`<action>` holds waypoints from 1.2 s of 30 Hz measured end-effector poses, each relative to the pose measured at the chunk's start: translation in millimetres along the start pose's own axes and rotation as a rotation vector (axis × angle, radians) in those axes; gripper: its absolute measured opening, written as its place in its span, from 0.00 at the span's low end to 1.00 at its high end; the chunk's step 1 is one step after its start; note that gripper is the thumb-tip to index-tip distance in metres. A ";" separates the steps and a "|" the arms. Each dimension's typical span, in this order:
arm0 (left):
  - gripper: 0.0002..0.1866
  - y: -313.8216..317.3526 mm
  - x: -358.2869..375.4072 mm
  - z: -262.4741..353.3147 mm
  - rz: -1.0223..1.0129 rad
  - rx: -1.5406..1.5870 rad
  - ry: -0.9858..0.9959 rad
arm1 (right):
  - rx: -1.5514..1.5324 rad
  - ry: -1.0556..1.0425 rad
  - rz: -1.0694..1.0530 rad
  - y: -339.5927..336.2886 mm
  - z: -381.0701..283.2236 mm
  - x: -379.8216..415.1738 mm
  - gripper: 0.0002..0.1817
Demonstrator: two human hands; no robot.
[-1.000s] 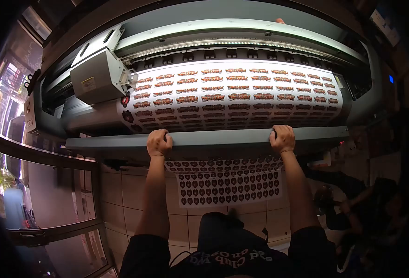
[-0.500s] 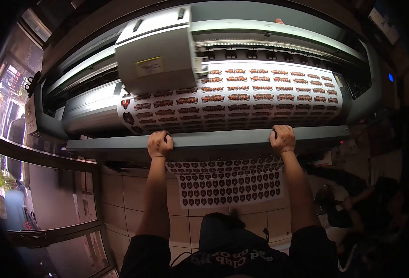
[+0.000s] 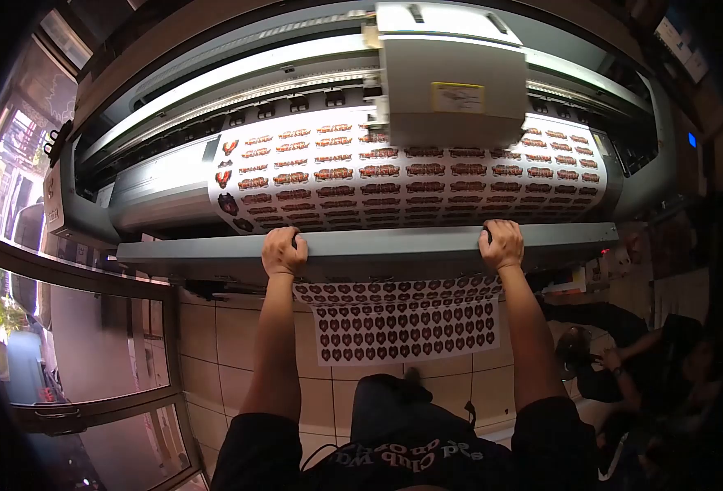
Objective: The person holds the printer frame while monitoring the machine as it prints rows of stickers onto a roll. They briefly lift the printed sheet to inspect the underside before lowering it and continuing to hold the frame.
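My left hand [image 3: 284,251] is closed over the grey front bar [image 3: 390,244] of a wide-format printer, left of its middle. Farther right, my right hand [image 3: 502,245] grips the same bar, its fingers curled over the top edge. Behind the bar lies a white printed sheet [image 3: 460,186] with rows of small reddish-brown designs. Over the sheet's upper part sits the white print carriage [image 3: 451,78], hiding some of the prints. Below the bar, between my forearms, hangs the printed length of the sheet [image 3: 406,334], covered in dark round designs.
A glass door [image 3: 99,344] with a dark frame stands at the left. At the lower right, in shadow, is another person [image 3: 648,360] close to the floor. Pale floor tiles [image 3: 308,401] show under the hanging print.
The print carriage has moved from left to right along its rail, uncovering prints on the left of the sheet. Both my hands stay on the bar in nearly the same places.
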State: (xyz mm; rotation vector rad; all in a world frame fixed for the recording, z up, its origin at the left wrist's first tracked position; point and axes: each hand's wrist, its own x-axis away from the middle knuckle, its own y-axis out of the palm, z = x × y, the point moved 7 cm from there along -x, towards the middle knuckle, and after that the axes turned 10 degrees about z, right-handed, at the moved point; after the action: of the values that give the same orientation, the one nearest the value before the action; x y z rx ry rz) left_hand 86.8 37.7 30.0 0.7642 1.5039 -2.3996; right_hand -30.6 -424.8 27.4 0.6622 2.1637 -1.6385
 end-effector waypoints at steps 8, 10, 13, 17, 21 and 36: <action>0.13 0.1 0.0 -0.2 0.000 0.025 0.001 | 0.002 0.003 0.009 1.7 1.2 0.9 0.15; 0.13 0.3 0.1 -1.1 0.019 0.043 0.004 | -0.007 0.005 0.008 1.7 1.3 0.7 0.15; 0.12 1.5 0.7 -3.2 0.035 0.041 0.008 | -0.008 -0.001 0.015 1.7 1.8 1.1 0.15; 0.12 2.2 1.6 -4.1 0.056 0.033 0.025 | -0.013 -0.010 0.021 2.8 2.3 1.6 0.14; 0.11 2.6 1.1 -3.5 0.050 0.022 0.030 | -0.017 -0.012 0.026 2.3 2.6 1.7 0.14; 0.11 -1.1 -1.3 0.4 0.039 0.021 0.032 | -0.011 -0.006 0.029 0.6 1.6 0.5 0.14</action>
State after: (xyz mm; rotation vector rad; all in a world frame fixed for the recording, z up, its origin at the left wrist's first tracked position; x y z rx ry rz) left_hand 87.3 37.8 31.7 0.8329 1.4642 -2.3894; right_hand -30.6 -426.1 26.2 0.6810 2.1477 -1.6110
